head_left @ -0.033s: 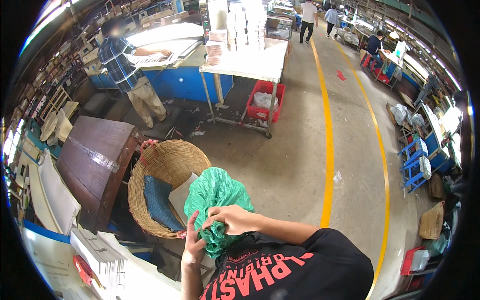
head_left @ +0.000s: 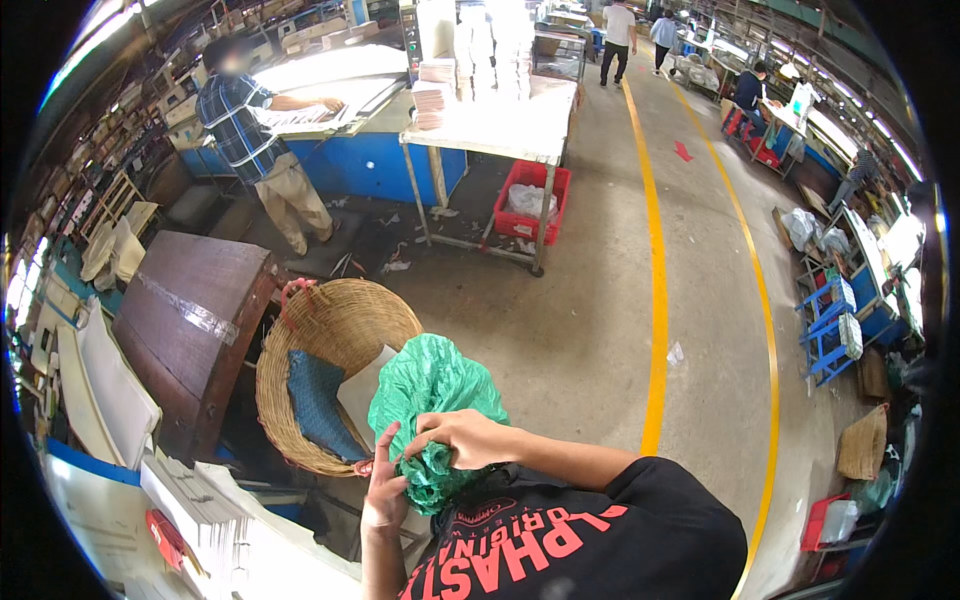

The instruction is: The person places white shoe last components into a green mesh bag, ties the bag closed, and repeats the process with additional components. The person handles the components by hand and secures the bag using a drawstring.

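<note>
A crinkled green plastic bag [head_left: 437, 375] bulges in front of my body, its neck gathered toward me. My right hand [head_left: 468, 440] reaches over from the right with its fingers curled, gripping the bunched neck. My left hand [head_left: 384, 488] pinches the same bunched plastic from the left, its index finger raised. What the bag contains cannot be seen. Just beyond it stands a round wicker basket [head_left: 362, 305], holding a blue woven piece [head_left: 320, 405] and a pale flat sheet [head_left: 362, 390] partly behind the bag.
A dark wooden board [head_left: 190, 310] leans left of the basket, with stacked white sheets [head_left: 195, 515] nearer me. Ahead, a white-topped table [head_left: 500, 128] carries paper stacks above a red crate [head_left: 508, 218]. A person in a plaid shirt [head_left: 235, 120] works far left. A yellow-lined aisle [head_left: 705, 300] runs right.
</note>
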`<action>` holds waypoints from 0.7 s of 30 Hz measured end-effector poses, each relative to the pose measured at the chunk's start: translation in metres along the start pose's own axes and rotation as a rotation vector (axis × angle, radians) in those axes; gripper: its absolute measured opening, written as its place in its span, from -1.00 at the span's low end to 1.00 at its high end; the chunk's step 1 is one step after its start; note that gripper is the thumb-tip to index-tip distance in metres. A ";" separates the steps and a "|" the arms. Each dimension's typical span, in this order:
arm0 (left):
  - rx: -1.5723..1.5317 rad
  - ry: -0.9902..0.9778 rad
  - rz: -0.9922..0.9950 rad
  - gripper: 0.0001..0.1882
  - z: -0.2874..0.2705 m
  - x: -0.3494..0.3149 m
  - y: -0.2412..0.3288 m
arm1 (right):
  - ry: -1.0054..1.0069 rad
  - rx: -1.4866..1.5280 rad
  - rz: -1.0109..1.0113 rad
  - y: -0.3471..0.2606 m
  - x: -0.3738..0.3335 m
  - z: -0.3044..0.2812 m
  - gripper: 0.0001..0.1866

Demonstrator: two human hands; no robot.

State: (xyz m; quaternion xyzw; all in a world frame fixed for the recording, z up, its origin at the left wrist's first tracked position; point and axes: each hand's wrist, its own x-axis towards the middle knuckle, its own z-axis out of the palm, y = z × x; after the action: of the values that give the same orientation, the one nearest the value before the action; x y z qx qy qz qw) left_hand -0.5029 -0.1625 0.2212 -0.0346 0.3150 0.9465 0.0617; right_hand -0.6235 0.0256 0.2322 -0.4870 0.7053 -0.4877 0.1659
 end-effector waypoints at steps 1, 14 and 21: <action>-0.141 0.031 -0.055 -0.04 0.000 0.000 0.003 | -0.018 -0.052 0.041 -0.001 -0.001 -0.001 -0.38; 1.587 0.421 0.381 -0.61 -0.002 0.016 -0.012 | -0.009 -0.263 -0.017 0.005 -0.005 0.005 -0.27; 1.985 0.717 0.590 -0.76 -0.021 0.029 -0.028 | 0.088 -0.308 -0.114 0.002 -0.011 0.009 -0.39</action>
State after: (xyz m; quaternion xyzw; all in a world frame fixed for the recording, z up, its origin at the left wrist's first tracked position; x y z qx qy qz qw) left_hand -0.5270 -0.1503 0.1853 -0.1660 0.9326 0.1840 -0.2623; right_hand -0.6129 0.0299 0.2237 -0.5240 0.7496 -0.4034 0.0302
